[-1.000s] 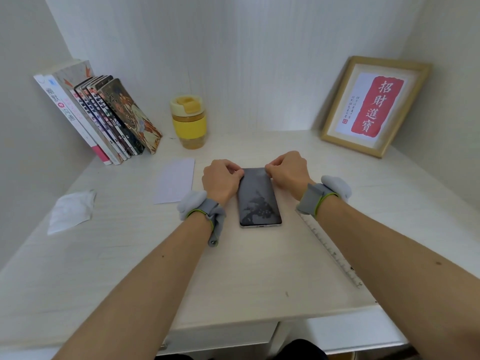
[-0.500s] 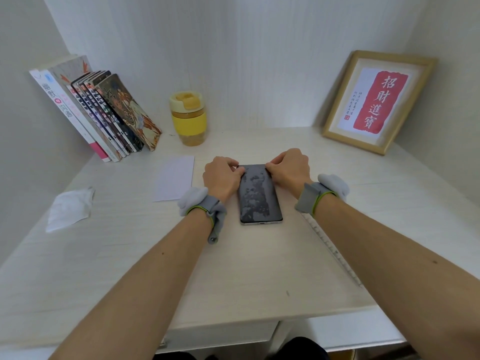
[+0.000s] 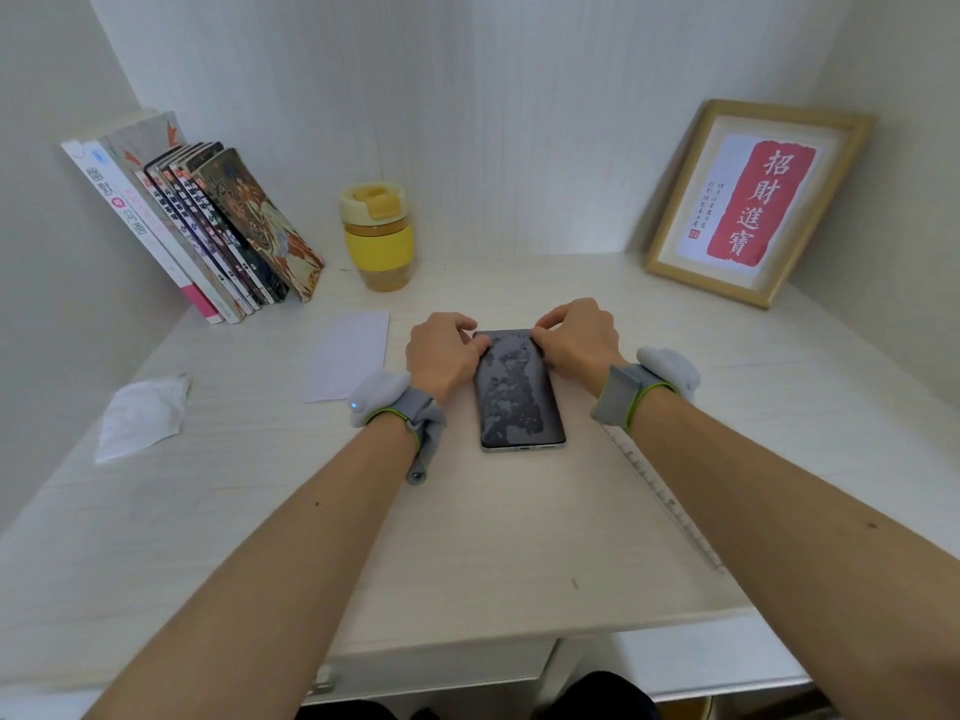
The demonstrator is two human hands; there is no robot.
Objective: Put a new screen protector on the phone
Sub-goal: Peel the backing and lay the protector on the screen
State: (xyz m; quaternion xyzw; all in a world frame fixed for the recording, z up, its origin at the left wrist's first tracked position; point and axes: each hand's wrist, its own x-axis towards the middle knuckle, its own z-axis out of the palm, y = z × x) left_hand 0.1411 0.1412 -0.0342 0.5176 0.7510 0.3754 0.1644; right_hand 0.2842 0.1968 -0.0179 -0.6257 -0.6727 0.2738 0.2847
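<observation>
Both hands (image 3: 511, 348) curled, maybe pinching phone (image 3: 517, 389)

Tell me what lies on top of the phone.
Both hands, left and right, press fingertips on the far end of the phone. Its glass shows blotchy patches. The corners under the fingers are hidden.

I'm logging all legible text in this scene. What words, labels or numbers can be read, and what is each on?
"招財進寶": large characters on the red block in the framed print.
Small column of characters and a small red seal left of that block: too small to read.
"幽默": on the white book's spine, among the leaning books; the rest of that spine and the other spines are too blurred.
Ruler: markings unreadable.
Phone, cup: no readable text.
</observation>
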